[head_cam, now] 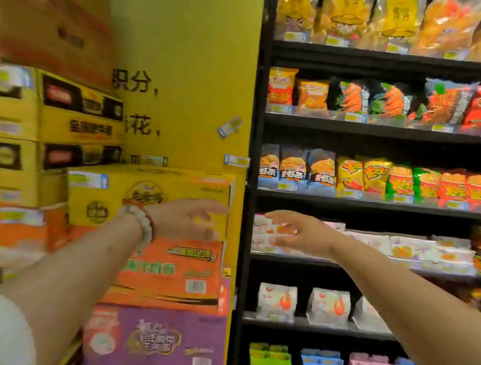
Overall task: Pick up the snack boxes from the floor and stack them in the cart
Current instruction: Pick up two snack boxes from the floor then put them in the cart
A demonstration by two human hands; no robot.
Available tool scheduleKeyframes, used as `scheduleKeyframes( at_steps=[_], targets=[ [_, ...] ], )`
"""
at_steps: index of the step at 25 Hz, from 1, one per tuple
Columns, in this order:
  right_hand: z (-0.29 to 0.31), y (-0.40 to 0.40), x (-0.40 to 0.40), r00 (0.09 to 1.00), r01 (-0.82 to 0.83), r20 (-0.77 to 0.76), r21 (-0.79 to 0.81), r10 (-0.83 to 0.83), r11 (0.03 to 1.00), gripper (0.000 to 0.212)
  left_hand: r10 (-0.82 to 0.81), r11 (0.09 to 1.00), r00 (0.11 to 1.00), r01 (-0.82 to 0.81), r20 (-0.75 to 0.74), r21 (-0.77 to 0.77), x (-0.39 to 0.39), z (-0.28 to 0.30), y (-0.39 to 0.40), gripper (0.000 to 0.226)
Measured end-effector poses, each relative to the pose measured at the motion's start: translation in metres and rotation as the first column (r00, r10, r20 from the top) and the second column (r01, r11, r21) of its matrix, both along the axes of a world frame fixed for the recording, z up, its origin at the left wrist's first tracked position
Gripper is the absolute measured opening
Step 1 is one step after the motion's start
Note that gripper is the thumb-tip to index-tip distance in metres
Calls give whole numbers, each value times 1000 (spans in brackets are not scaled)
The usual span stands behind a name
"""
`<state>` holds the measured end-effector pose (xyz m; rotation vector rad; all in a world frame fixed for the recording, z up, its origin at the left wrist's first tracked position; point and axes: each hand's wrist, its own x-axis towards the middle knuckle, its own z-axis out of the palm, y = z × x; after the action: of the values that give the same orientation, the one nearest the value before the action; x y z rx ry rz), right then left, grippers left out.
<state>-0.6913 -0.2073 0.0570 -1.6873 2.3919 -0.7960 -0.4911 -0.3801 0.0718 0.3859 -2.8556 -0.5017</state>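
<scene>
A yellow snack box tops a stack, resting on an orange box that sits on a purple box. My left hand, with a bead bracelet on the wrist, is stretched out in front of the yellow box's right part, fingers spread and holding nothing. My right hand reaches forward at the same height, open, just right of the stack and in front of the black shelf post. I cannot tell whether either hand touches the yellow box. No cart or floor is in view.
More yellow and orange cartons are piled at the left against a yellow wall. A black shelving unit full of snack bags fills the right side, close beside the stack.
</scene>
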Motion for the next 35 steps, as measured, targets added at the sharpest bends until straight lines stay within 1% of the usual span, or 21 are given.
scheduleKeyframes(
  at_steps=[2,4,7,9,11,12,14,16,17,19,21,23,26,29,31,33,35],
  targets=[
    [5,-39,46,991,-134,-11,13,135,991,60,134,991,990,-133,33,-21,62,2,-15,54],
    [9,-79,104,965,-260,-39,31,261,965,61,268,963,962,-267,50,-34,135,4,-24,54],
    [10,-135,198,893,-442,-81,14,442,897,59,448,894,894,-448,17,-21,258,5,-31,50],
    [6,-168,272,828,-559,-30,3,559,829,60,580,814,814,-580,3,-1,349,7,-28,50],
    [1,-195,348,754,-656,-38,3,656,755,62,693,721,721,-693,16,-29,436,11,-16,52],
    [-2,-205,384,712,-701,-49,9,700,713,62,736,677,676,-735,26,-45,475,12,-9,53],
    [-8,-224,462,611,-790,-49,35,790,613,60,815,578,577,-816,43,-13,549,13,12,52],
    [-11,-238,528,514,-853,-73,63,855,518,61,865,499,498,-867,54,5,610,13,31,51],
    [-11,-244,556,466,-880,-72,59,882,470,61,886,462,461,-887,55,3,634,13,40,56],
    [-12,-260,611,375,-925,-67,42,925,378,60,925,376,376,-927,47,17,682,13,51,75],
    [-11,-279,655,310,-948,-66,54,948,314,61,955,291,291,-957,52,10,723,7,50,83],
    [-11,-301,696,244,-966,-65,73,968,249,60,972,224,224,-975,64,11,753,2,42,83],
    [-9,-344,749,165,-981,-62,89,984,170,61,989,134,137,-989,49,58,783,0,22,82],
    [-6,-391,802,85,-987,-65,130,994,93,63,998,35,38,-998,48,57,811,-1,-7,63],
    [-7,-418,838,49,-990,-41,133,998,54,61,998,-6,-6,-1000,63,2,835,-10,-27,59],
    [-15,-440,875,6,-991,5,137,1000,5,61,992,-22,-28,-999,120,-47,860,-22,-45,59],
    [-27,-459,912,-23,-986,12,164,1000,-25,61,983,-43,-60,-994,175,-96,889,-35,-62,62]
  ],
)
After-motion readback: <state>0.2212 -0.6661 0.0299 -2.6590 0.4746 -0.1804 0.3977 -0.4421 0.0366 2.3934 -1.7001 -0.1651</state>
